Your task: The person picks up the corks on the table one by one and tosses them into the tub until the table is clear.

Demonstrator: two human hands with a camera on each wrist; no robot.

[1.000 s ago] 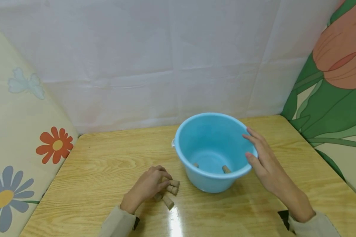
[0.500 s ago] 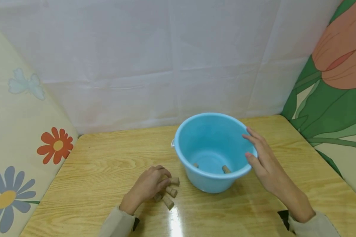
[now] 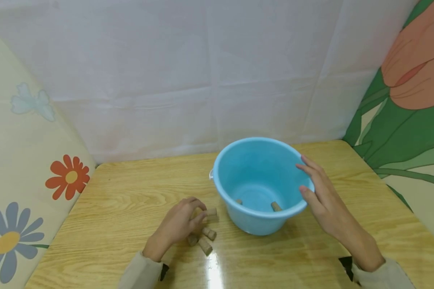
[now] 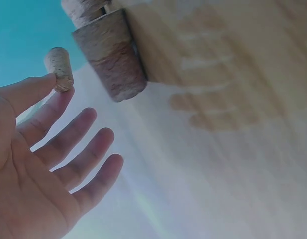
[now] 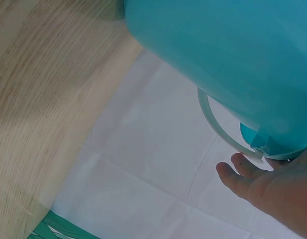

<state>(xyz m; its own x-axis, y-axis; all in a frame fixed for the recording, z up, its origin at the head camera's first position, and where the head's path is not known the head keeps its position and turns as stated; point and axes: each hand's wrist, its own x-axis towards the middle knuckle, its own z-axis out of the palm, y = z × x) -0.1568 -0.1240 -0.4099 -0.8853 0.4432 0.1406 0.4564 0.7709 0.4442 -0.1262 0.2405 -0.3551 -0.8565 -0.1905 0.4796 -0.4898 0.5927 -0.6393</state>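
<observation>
Cork (image 4: pixel 58 67): pinched by left hand (image 3: pixel 179 220); may be dropped if pinch slips. Bucket (image 3: pixel 254 223): touched by right hand (image 3: pixel 325 204), fingers extended.

Shows creased white sheeting (image 3: pixel 159 72) behind the wood-grained table (image 3: pixel 137 188); at left, a red flower (image 3: pixel 70 177), a grey-blue flower (image 3: pixel 7 242) and pale butterfly (image 3: pixel 32 102); at right, a pink tulip (image 3: pixel 417 68) with green leaves (image 3: pixel 408 136).

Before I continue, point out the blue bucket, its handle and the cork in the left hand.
Blue bucket (image 3: pixel 254 223), head view: outer front wall.
Handle (image 5: pixel 214 124), right wrist view: middle of curve.
Held cork (image 4: pixel 59 65), left wrist view: middle of side.
</observation>
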